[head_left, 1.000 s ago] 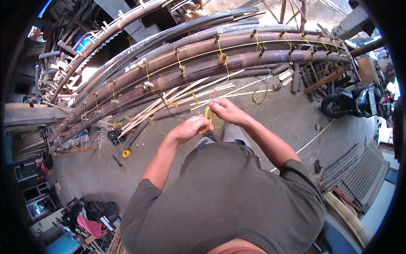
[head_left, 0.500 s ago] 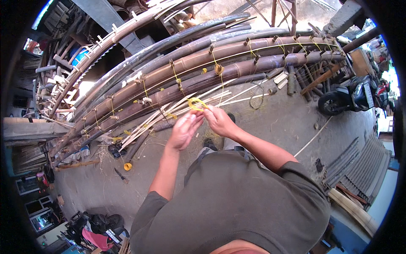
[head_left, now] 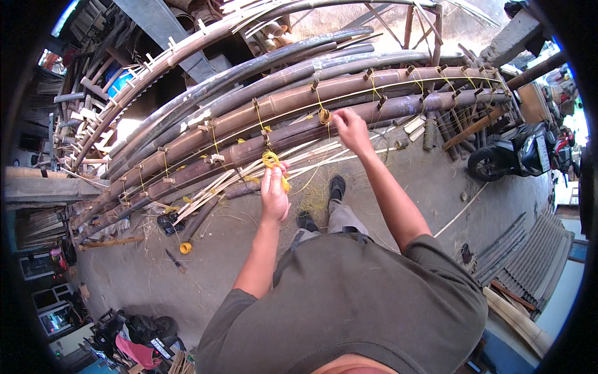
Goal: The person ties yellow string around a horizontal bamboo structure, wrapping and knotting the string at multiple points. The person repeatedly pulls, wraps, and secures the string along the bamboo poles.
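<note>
My left hand (head_left: 275, 194) is closed on a looped bundle of yellow cord (head_left: 270, 160), which stands up past the fingertips. Some strands hang beside the palm. Raised to the right, my right hand (head_left: 352, 129) has its fingers drawn together close beside a small tan coil (head_left: 324, 116) at the lower bamboo pole; what the fingers hold, if anything, is too small to tell. Two long dark bamboo poles, an upper pole (head_left: 288, 101) and a lower pole (head_left: 342, 110), run across in front of me, with short pegs and yellow ties between them.
Pale bamboo strips (head_left: 246, 169) lie under the poles. A knife (head_left: 176, 262) and a yellow ring-shaped piece (head_left: 185, 248) rest on the concrete floor (head_left: 230, 274). One motorcycle (head_left: 517, 149) stands at the right, with corrugated sheets (head_left: 529, 258) nearer me.
My hands have parted. The left moved slightly down with the cord bundle in it, while the right went up and right to the tan coil at the pole.
</note>
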Demonstrator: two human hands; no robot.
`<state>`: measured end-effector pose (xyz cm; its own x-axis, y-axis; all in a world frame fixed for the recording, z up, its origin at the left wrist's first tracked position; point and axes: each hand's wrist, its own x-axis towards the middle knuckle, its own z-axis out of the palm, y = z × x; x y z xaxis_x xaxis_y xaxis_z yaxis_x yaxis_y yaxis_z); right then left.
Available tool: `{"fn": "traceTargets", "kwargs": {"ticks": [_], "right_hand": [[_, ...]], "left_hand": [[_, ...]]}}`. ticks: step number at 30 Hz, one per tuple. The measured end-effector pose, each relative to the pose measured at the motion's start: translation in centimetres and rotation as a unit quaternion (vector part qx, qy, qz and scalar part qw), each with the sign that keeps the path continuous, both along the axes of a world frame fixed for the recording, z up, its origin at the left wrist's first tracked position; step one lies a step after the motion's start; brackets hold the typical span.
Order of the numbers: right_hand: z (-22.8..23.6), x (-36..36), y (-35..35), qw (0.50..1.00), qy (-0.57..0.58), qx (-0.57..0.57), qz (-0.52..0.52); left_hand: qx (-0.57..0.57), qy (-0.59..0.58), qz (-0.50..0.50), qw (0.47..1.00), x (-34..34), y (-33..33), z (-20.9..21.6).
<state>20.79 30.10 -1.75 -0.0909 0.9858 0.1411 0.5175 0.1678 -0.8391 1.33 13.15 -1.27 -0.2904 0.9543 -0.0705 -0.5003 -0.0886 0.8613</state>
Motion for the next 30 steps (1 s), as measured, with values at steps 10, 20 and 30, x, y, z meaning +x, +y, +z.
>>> {"fn": "traceTargets", "kwargs": {"ticks": [10, 20, 30], "right_hand": [[-3.2, -0.3, 3.7, 0.997, -0.07, 0.033, -0.006], [-0.4, 0.3, 3.8, 0.971, -0.125, 0.125, 0.162], [0.3, -1.3, -4.7, 0.989, -0.013, 0.081, 0.121]], "left_hand": [[-0.048, 0.001, -0.005, 0.999, 0.1, 0.0, -0.8], [-0.059, -0.012, -0.039, 0.997, 0.9, 1.1, -1.0], [-0.105, -0.012, -0.077, 0.991, 3.2, 2.8, -2.3]]}}
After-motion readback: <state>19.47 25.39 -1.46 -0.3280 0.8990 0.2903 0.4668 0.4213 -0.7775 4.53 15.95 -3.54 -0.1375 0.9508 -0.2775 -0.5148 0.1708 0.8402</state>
